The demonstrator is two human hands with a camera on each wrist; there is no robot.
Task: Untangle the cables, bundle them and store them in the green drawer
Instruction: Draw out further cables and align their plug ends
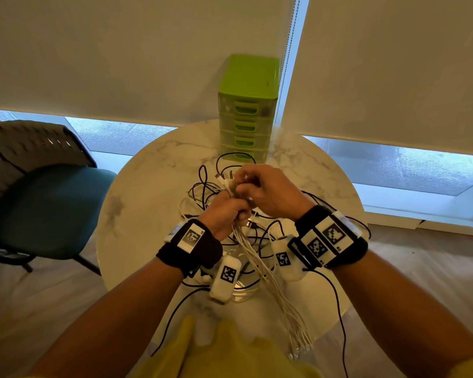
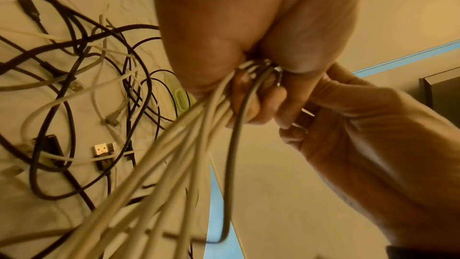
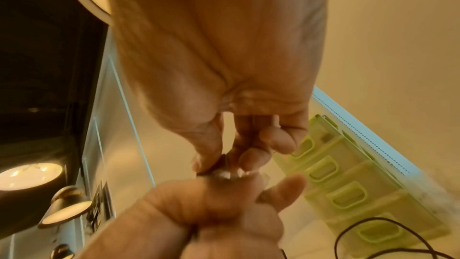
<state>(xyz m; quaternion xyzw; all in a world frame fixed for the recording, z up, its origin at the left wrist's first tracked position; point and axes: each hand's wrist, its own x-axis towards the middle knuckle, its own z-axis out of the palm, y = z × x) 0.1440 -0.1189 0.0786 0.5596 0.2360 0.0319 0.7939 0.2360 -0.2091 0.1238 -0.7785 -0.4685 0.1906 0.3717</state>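
Observation:
My left hand (image 1: 225, 214) grips a bundle of white cables (image 1: 260, 257) in its fist above the round marble table (image 1: 148, 192); the strands hang down toward me. In the left wrist view the white cable bundle (image 2: 189, 145) fans out from the left hand (image 2: 224, 50), along with one dark cable. My right hand (image 1: 262, 189) sits just above the fist and pinches the bundle's top end, as the right hand (image 3: 224, 157) does in the right wrist view. Loose black and white cables (image 1: 202, 186) lie tangled on the table. The green drawer unit (image 1: 246, 110) stands behind, all drawers closed.
A teal chair (image 1: 47, 208) stands left of the table. Roller blinds (image 1: 120, 55) cover the window behind the drawer unit. Loose USB plugs (image 2: 103, 150) lie among the cables on the table. The wrist cameras' black leads trail over the table's near edge.

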